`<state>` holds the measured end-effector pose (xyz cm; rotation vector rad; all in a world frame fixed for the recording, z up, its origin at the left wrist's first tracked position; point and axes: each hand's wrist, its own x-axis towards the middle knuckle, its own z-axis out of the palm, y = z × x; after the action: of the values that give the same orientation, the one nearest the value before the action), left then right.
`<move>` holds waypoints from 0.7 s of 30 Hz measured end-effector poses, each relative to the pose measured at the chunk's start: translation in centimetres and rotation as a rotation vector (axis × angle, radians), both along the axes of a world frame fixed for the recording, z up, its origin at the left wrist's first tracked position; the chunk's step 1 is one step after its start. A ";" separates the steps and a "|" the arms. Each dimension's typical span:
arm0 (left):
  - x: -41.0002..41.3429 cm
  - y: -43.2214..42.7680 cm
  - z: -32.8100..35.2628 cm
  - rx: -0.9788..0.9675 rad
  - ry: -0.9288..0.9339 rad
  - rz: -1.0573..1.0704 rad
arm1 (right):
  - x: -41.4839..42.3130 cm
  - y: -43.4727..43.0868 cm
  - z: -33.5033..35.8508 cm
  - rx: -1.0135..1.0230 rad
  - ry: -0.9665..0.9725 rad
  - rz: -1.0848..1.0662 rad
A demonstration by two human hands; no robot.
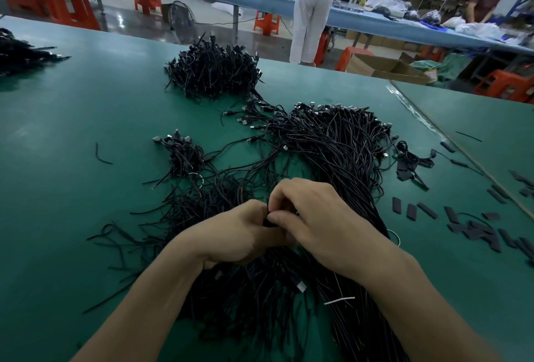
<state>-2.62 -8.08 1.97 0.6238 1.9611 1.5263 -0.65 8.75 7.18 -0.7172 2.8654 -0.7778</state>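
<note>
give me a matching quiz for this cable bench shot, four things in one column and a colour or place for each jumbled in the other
Things:
1 stools
2 table top
3 white strip
4 black sleeve pieces

Colour or place:
a scattered on the right side of the table
b orange-red
c green
d lying on the near cable bundle

Pairs: 1-b, 2-c, 3-d, 4-a

You see the green table (72,145) under bright, even overhead light, with soft shadows beside the heaped cables (213,72). Glare streaks the far floor (121,16); the wide lens bows the table's edges, and the background is slightly blurred.
</note>
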 end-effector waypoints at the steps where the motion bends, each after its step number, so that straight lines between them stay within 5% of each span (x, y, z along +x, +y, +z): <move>1: 0.1 0.1 -0.1 -0.006 0.001 -0.002 | 0.0 0.1 0.0 -0.007 0.009 0.000; 21: -0.1 0.5 -0.6 -0.047 -0.077 0.030 | 0.4 0.2 -0.9 0.314 0.273 0.137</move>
<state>-2.68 -7.55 1.38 0.5114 1.9505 1.4950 -0.30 8.98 6.32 -1.0263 3.0266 -0.2173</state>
